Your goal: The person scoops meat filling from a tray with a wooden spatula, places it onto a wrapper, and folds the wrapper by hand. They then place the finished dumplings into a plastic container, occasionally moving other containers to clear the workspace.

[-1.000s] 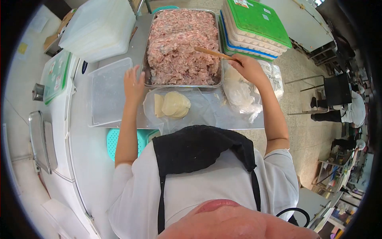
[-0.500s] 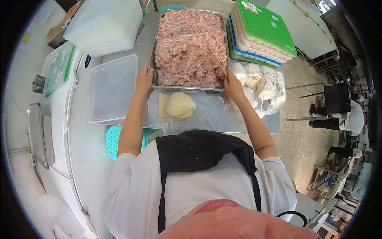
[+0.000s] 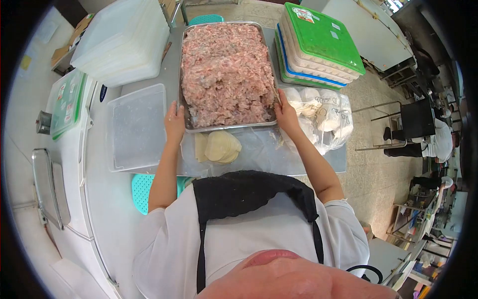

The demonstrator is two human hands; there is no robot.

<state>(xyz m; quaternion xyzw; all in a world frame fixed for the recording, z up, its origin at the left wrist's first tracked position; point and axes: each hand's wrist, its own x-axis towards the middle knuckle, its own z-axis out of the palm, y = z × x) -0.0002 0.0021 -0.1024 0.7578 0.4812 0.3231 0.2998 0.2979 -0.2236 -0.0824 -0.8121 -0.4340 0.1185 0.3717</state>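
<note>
A metal tray (image 3: 241, 126) heaped with minced meat (image 3: 226, 74) lies in front of me on the metal table. My left hand (image 3: 174, 122) grips the tray's left side near its front corner. At the right front corner, my right hand (image 3: 286, 110) holds the tray's edge, and the wooden stick (image 3: 275, 94) stands against the meat beside it, partly hidden by the fingers. Just below the tray, round pale wrappers (image 3: 222, 147) rest in a stack on a clear plastic sheet (image 3: 259, 144).
Left of the tray lies a translucent container (image 3: 137, 127), with stacked plastic boxes (image 3: 122, 42) behind it. Green-lidded trays (image 3: 323, 42) and bagged white items (image 3: 323, 117) are on the right. Turquoise baskets (image 3: 142, 192) show below the table. Another person (image 3: 440, 142) is far right.
My right hand has come down from above the bag to the tray's edge, with the stick lowered. My left hand has closed on the tray. The tray now sits closer to the wrappers.
</note>
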